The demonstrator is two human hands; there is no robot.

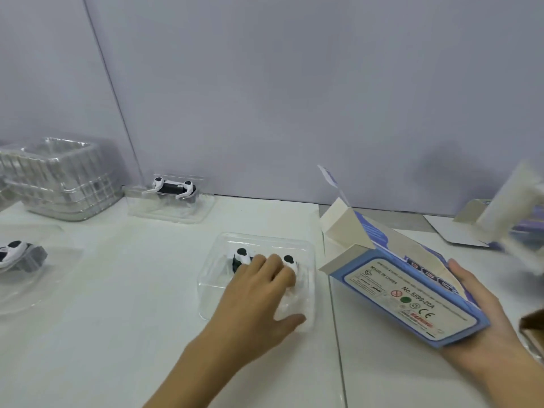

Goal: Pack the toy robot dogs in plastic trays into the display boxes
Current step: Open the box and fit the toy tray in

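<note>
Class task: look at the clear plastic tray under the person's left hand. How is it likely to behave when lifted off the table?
The clear tray looks thin and see-through, so it probably flexes under a grip. Its glossy surface may be slippery. The toy dog sits in it under the left hand, so its weight could tip the tray if lifted by one edge.

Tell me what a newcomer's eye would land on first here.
Probably the blue display box, open-ended and held tilted in the right hand at right. Next, the left hand at centre, grasping a toy robot dog in its clear plastic tray. A stack of empty trays sits far left.
</note>
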